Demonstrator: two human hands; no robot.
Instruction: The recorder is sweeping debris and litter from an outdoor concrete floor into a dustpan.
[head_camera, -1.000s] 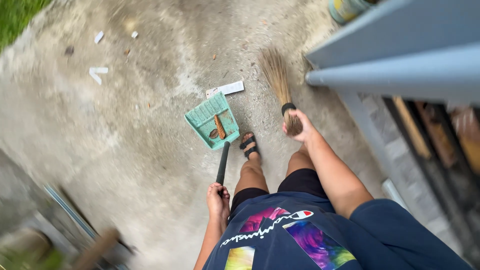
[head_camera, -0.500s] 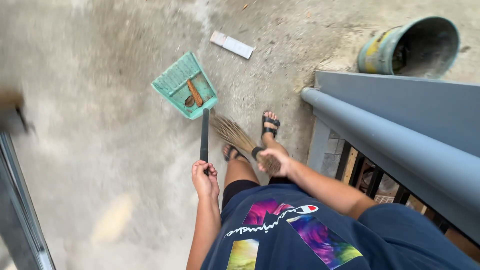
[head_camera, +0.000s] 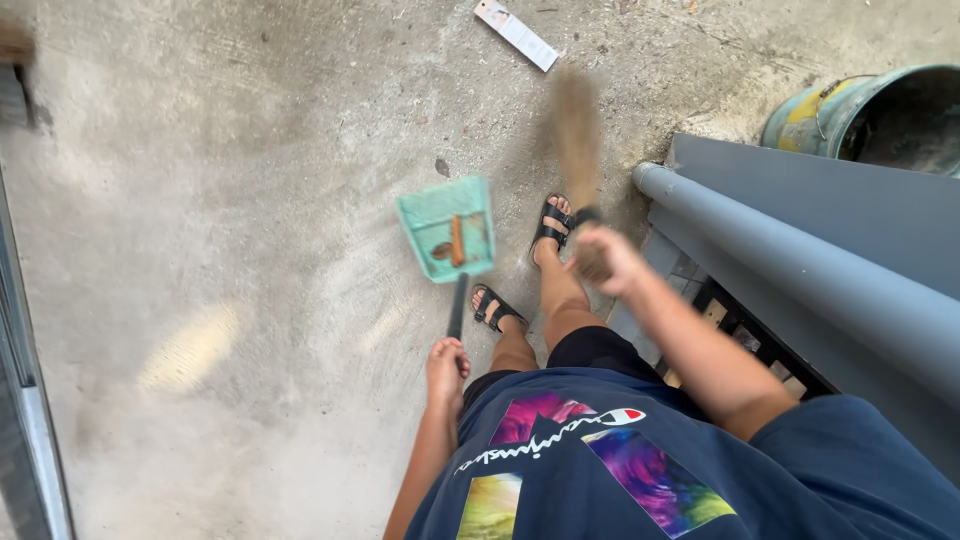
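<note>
Gripping the black handle of a teal dustpan (head_camera: 448, 228) with the left hand (head_camera: 446, 366), fingers wrapped shut around the handle's end, pan hanging out ahead just above the concrete floor (head_camera: 230, 200) and carrying a brown stick-like scrap and a small dark bit

Clasping the bound neck of a straw hand broom (head_camera: 577, 135) with the right hand (head_camera: 602, 258), fist clamped tight, bristles blurred and pointing forward past the sandalled right foot (head_camera: 552, 224)

Lying near the top edge, well apart from the pan, a flat white packet (head_camera: 517, 34); sitting between pan and packet, a small dark speck (head_camera: 442, 166) on the floor

Standing at the right, a grey railing (head_camera: 800, 260) with a yellow and green bucket (head_camera: 850, 112) beyond it

For sweeping well here, probably: keeping the pan's lip flat against the floor and tilted back enough to keep the scrap from sliding out, drawing the bristles in short low strokes toward the pan, steering the broom clear of the toes and the railing
</note>
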